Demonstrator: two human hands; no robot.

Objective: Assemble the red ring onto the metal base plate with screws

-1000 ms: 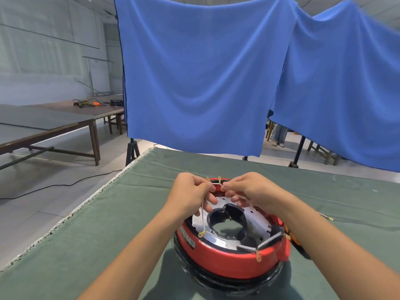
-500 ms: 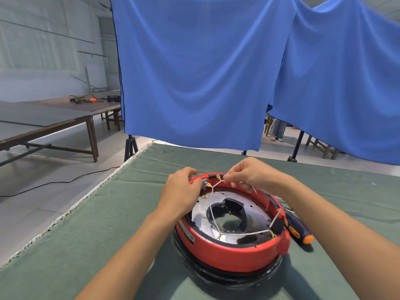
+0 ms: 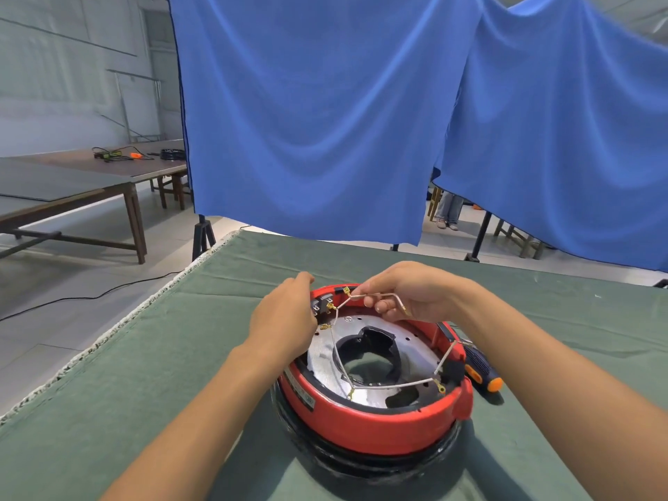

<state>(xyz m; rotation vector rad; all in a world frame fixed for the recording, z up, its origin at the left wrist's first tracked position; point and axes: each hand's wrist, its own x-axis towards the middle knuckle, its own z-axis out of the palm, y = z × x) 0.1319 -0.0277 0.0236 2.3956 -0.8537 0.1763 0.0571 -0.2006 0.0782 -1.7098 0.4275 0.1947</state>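
- Head view: we see the red ring (image 3: 372, 428) seated around the metal base plate (image 3: 415, 350), the pair stacked on a black round part and standing on the green-covered tabletop (image 3: 108, 392), near its front edge.
- Head view: our left hand (image 3: 285, 320) rests on the ring's far-left rim beside a small black connector block (image 3: 320, 305); its fingers are curled over the rim, but we cannot tell whether they pinch anything there.
- Head view: our right hand (image 3: 408, 292) hovers over the ring's far rim, its fingers curled, pinching a thin pale wire (image 3: 379, 295) between thumb and fingers; the wire bends down past the fingers to a brass terminal.
- Head view: further pale wires (image 3: 394, 385) with brass terminals span the plate, running from the connector block to the near rim and across to the right rim.
- Head view: a screwdriver (image 3: 482, 370) with a black and orange handle lies on the tabletop, just beside the ring's right side.
- Head view: blue cloths (image 3: 307, 113) hang behind the tabletop.
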